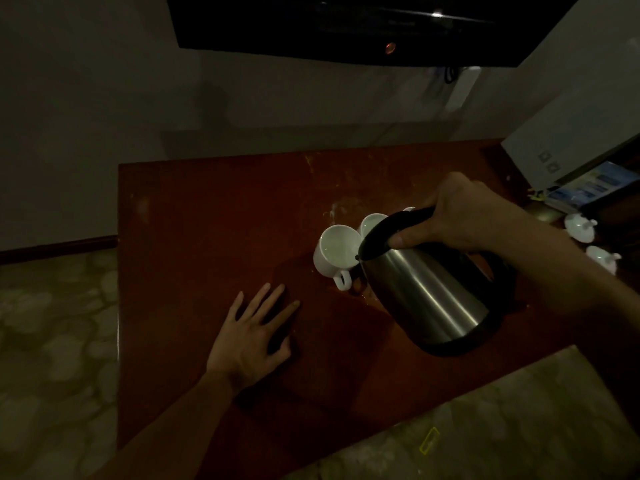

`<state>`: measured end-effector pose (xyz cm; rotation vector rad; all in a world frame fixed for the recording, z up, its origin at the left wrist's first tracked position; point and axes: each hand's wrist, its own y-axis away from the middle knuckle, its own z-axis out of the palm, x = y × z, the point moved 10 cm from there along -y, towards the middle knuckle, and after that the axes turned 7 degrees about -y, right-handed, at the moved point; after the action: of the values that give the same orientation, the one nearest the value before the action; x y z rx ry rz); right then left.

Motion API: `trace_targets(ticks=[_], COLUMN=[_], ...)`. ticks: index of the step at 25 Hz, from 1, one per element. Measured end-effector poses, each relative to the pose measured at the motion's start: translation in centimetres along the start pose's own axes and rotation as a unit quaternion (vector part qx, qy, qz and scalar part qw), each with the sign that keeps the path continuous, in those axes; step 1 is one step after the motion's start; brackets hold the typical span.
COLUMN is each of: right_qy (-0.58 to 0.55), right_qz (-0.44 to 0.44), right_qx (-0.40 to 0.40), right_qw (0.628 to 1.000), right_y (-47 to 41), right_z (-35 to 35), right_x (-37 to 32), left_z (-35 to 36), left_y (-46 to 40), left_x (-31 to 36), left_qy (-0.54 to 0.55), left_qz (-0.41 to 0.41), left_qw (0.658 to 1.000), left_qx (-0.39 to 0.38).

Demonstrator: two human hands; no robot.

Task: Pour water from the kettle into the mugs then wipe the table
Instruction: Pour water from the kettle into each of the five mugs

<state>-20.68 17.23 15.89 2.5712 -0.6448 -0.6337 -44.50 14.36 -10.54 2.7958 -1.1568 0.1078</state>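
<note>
Kettle [427, 292], steel-bodied with a black handle and base, hangs tilted above a dim red-brown table [207, 209], its spout dipped over the rim of the near mug [335, 255]. The right hand [453, 216] grips the handle from above, fingers wrapped tight around it and the thumb pressed against the lid end. Whether water is running from the spout cannot be told in the low light. The near mug stands upright, white, its handle turned toward the camera; a second mug [372, 224] stands just behind it and touches or nearly touches it, partly hidden by the kettle's top. The left hand [254, 337] lies flat on the table, palm down, fingers spread wide and holding nothing, near the mugs but apart from them. A pale smear [334, 211] marks the tabletop beyond the mugs. A dark screen [346, 26] hangs on the wall above, and white lidded cups [580, 226] sit at the right edge
</note>
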Motion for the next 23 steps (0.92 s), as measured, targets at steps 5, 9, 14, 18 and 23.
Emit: trace_targets(ticks=[5, 9, 14, 18, 23], right_qy=[0.003, 0.004, 0.005, 0.002, 0.008], right_qz=[0.004, 0.019, 0.02, 0.02, 0.018], right_qx=[-0.003, 0.0, 0.003, -0.005, -0.002], right_qw=[1.0, 1.0, 1.0, 1.0, 1.0], right_y=[-0.09, -0.17, -0.4, -0.54, -0.8], right_z=[-0.08, -0.33, -0.37, -0.27, -0.5], right_x=[-0.1, 0.26, 0.27, 0.16, 0.18], left_z=[-0.12, -0.08, -0.21, -0.13, -0.25], left_y=[-0.01, 0.03, -0.01, 0.01, 0.08], left_x=[-0.04, -0.08, 0.0, 0.0, -0.15], left_qy=[0.005, 0.01, 0.008, 0.006, 0.009], left_qz=[-0.001, 0.001, -0.002, -0.002, -0.005], left_qw=[1.0, 1.0, 1.0, 1.0, 1.0], left_qx=[0.001, -0.004, -0.001, -0.001, 0.003])
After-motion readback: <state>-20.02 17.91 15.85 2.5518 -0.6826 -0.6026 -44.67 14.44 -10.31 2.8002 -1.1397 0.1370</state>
